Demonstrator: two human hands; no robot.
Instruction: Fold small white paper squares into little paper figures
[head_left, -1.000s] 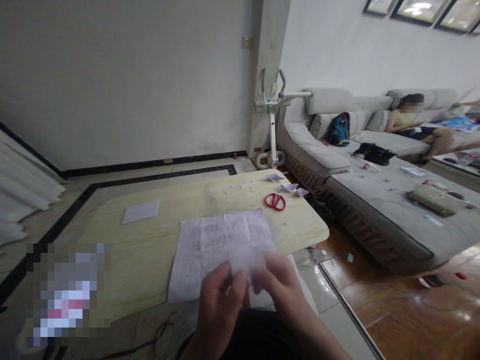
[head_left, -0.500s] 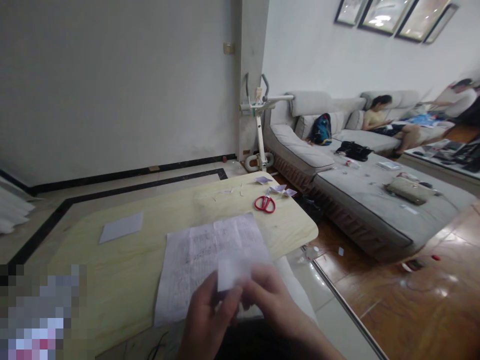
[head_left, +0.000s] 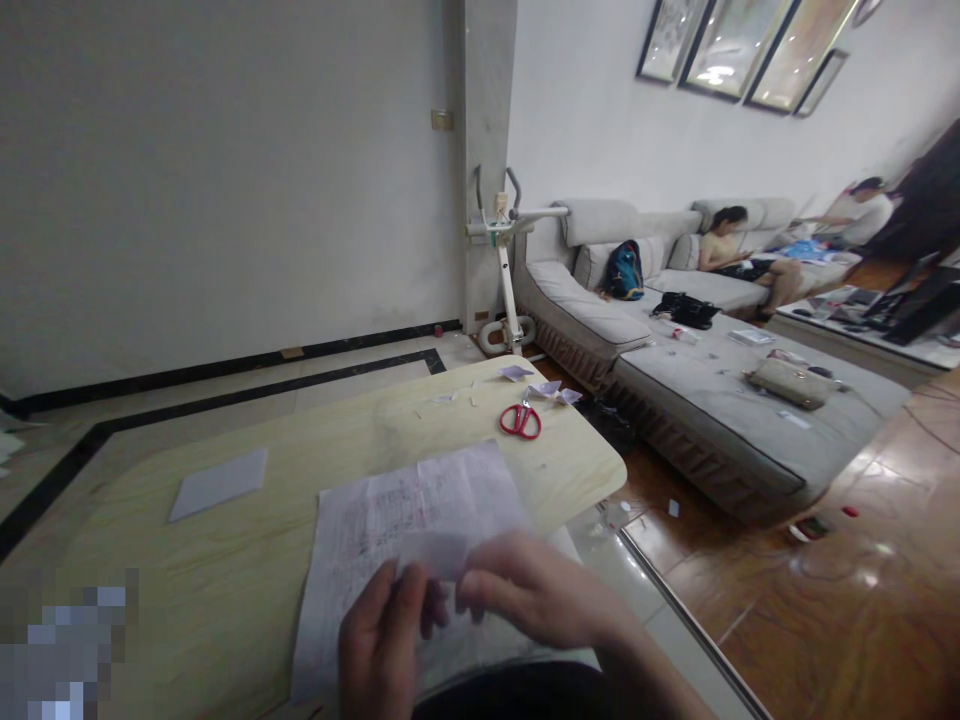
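Observation:
A small piece of white paper (head_left: 433,552) is pinched between the thumb and fingers of my left hand (head_left: 386,625). My right hand (head_left: 529,585) is at the paper's right end, its thumb and fingers closed on that side, somewhat blurred. Both hands are above a large printed sheet (head_left: 360,570) with fold creases, lying near the table's front edge. Beyond the sheet lie red-handled scissors (head_left: 520,421). Folded paper pieces (head_left: 546,389) rest just past the scissors, with thin paper scraps (head_left: 444,398) to their left.
The pale wood-grain table (head_left: 187,580) has a rounded right corner. A white rectangular sheet (head_left: 217,485) lies on its left part. To the right is a grey sofa (head_left: 720,410) holding bags, with two people farther back. White exercise equipment (head_left: 508,280) stands behind the table.
The small paper has tilted from upright to flatter, and my hands have shifted slightly left and moved apart a little. The whole view has turned slightly right.

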